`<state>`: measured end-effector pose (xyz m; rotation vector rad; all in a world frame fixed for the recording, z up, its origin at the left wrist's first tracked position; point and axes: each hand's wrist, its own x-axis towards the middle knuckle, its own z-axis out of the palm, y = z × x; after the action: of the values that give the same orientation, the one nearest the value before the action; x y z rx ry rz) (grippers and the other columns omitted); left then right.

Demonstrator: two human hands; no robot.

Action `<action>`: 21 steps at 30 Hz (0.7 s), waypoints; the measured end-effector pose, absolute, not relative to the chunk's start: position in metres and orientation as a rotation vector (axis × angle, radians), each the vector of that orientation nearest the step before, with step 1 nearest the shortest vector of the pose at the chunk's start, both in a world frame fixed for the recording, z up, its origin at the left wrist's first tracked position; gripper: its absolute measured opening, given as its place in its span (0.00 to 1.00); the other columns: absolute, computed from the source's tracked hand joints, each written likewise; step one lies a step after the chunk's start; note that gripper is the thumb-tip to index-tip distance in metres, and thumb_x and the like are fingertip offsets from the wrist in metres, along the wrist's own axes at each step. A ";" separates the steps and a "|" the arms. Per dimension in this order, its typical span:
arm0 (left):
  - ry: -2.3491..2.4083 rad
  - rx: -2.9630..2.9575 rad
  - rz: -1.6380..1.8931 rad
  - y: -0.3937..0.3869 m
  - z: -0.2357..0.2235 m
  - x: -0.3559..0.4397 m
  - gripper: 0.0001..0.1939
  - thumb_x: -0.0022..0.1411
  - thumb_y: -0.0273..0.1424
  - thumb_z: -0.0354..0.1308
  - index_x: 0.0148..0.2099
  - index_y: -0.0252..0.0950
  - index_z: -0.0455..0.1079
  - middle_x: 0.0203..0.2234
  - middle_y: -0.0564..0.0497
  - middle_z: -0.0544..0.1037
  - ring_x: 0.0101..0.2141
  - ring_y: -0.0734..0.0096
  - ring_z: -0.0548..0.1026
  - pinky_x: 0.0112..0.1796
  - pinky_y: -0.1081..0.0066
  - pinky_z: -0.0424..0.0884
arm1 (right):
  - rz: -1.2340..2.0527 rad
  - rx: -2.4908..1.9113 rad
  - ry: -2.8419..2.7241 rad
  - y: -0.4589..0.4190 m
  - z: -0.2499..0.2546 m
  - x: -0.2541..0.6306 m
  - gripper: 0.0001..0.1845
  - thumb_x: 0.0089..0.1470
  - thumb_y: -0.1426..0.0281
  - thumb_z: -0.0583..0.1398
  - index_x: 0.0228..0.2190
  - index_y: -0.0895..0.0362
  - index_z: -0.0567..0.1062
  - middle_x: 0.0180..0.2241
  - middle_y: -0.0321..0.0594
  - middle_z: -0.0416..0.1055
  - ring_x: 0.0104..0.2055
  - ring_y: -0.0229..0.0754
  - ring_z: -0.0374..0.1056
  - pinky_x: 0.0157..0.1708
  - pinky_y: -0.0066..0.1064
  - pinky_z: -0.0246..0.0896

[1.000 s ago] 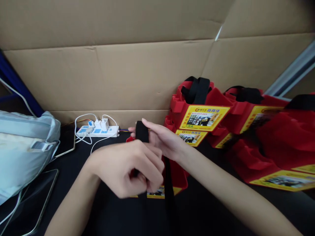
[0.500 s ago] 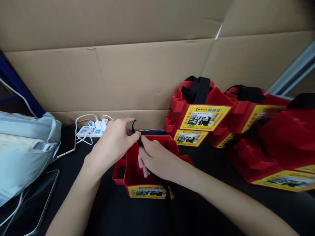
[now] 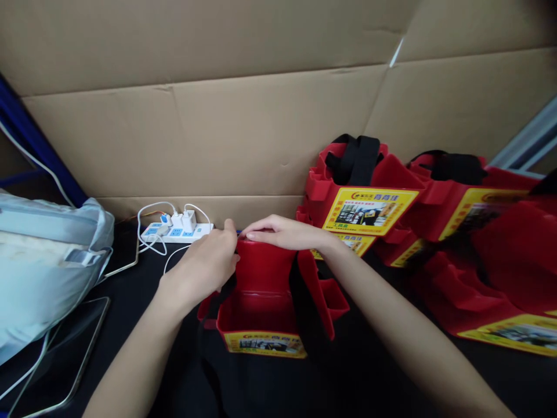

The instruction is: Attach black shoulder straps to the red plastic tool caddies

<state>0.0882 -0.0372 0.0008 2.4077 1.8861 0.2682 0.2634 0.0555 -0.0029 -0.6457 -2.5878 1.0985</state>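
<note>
Head view: at the middle, resting on the black tabletop (image 3: 261, 395), a red box (image 3: 261, 310), open side up, with a tall rear wall, a yellow label (image 3: 264, 343) along the front and a small side pocket (image 3: 335, 297) at right. At its left rear corner, the left hand (image 3: 198, 270), back upward, index finger stretched toward the rear rim, other fingers curled and partly hidden; cannot tell if pinching the strap just below. Across the top of the rear wall, the right hand (image 3: 291, 232), fingers nearly straight and close together, tips near the left rear corner; cannot tell if gripping the rim or only lying on it. Close together, with a narrow space between. From beneath the left hand, down past the left side of the box and onto the tabletop, a black strap (image 3: 211, 371); over the right wall, a wide black band (image 3: 307, 302), cannot tell if part of the same strap. To the right, several more red boxes (image 3: 319, 188), some stacked, with yellow labels and bundled black straps on top. Behind the left hand, a white power strip (image 3: 176, 233) with plugs and white cables. Farther left, a pale blue bag (image 3: 47, 273) and, in front, a dark flat device (image 3: 65, 354). Behind everything, upright cardboard (image 3: 217, 139).
</note>
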 end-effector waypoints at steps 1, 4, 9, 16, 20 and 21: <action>1.871 2.380 0.242 -0.035 0.000 0.090 0.11 0.58 0.29 0.48 0.44 0.31 0.59 0.27 0.44 0.74 0.24 0.66 0.73 0.24 0.71 0.63 | 1.152 -0.644 -2.582 0.058 -0.005 0.263 0.18 0.57 0.62 0.51 0.42 0.56 0.74 0.44 0.38 0.72 0.44 0.39 0.66 0.45 0.32 0.58; 1.881 2.275 0.197 -0.029 -0.001 0.094 0.10 0.59 0.28 0.47 0.44 0.30 0.59 0.28 0.44 0.74 0.18 0.72 0.71 0.23 0.72 0.63 | 1.322 -0.673 -2.583 0.065 -0.008 0.262 0.17 0.54 0.62 0.54 0.42 0.57 0.74 0.43 0.39 0.72 0.44 0.39 0.67 0.44 0.30 0.59; 1.923 2.298 0.181 -0.024 -0.003 0.102 0.09 0.56 0.24 0.49 0.41 0.30 0.60 0.33 0.40 0.75 0.31 0.61 0.76 0.28 0.70 0.65 | 1.503 -0.535 -2.648 0.085 -0.023 0.252 0.15 0.50 0.67 0.58 0.39 0.59 0.76 0.38 0.39 0.74 0.37 0.37 0.68 0.36 0.27 0.60; 1.886 2.285 0.192 -0.026 -0.005 0.099 0.07 0.56 0.27 0.49 0.39 0.30 0.62 0.25 0.44 0.76 0.22 0.67 0.74 0.28 0.70 0.65 | 1.094 -0.441 -2.676 0.087 -0.042 0.236 0.12 0.50 0.67 0.55 0.27 0.61 0.76 0.28 0.36 0.73 0.29 0.35 0.64 0.29 0.26 0.56; 1.712 2.216 0.129 -0.021 -0.004 0.093 0.11 0.58 0.35 0.49 0.32 0.32 0.65 0.14 0.52 0.72 0.16 0.70 0.71 0.25 0.71 0.65 | 0.918 -0.459 -2.687 0.081 -0.037 0.241 0.13 0.50 0.67 0.55 0.28 0.62 0.75 0.28 0.37 0.72 0.31 0.37 0.64 0.31 0.26 0.56; 1.694 2.211 0.124 -0.020 -0.004 0.092 0.12 0.58 0.36 0.48 0.30 0.33 0.65 0.14 0.51 0.73 0.15 0.70 0.71 0.25 0.71 0.64 | 0.880 -0.480 -2.693 0.081 -0.037 0.242 0.13 0.50 0.66 0.55 0.28 0.62 0.75 0.27 0.37 0.72 0.31 0.37 0.64 0.30 0.26 0.56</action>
<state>0.0919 -0.0199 -0.0041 2.2114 1.6944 0.1244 0.2423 0.0811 -0.0367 -0.4797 -2.6926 0.8804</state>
